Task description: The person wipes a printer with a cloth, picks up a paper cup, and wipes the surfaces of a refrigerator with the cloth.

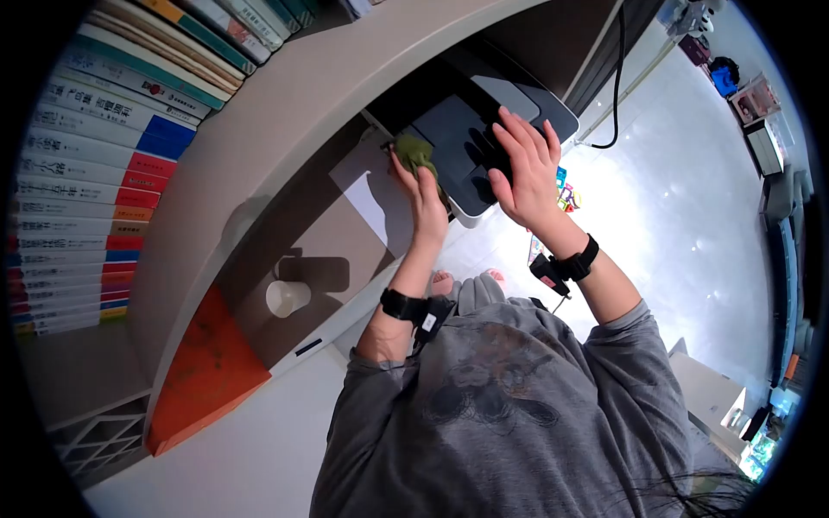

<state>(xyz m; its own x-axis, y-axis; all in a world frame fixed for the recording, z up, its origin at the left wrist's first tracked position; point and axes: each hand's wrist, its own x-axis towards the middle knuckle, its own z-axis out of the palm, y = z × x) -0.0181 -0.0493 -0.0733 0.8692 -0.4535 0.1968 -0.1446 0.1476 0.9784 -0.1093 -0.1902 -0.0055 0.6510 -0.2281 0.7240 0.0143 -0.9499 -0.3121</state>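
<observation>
A green cloth (414,155) is held in my left hand (423,200), against the near left side of a black-topped device with a pale rim (471,220). My right hand (527,173) is spread over the top of this device, with its fingers apart and nothing in them. Dark shadows or reflections of the fingers show on the glossy surface. Whether the right fingertips touch it I cannot tell. A white sheet of paper (367,194) lies on the brown desk surface just left of the device.
Books (104,190) fill the shelf at left. A white cup (287,298) stands on the desk near an orange panel (207,371). Behind the device hangs a black cable (618,95). Small colorful items (567,194) lie on the pale floor. White boxes (708,388) are at right.
</observation>
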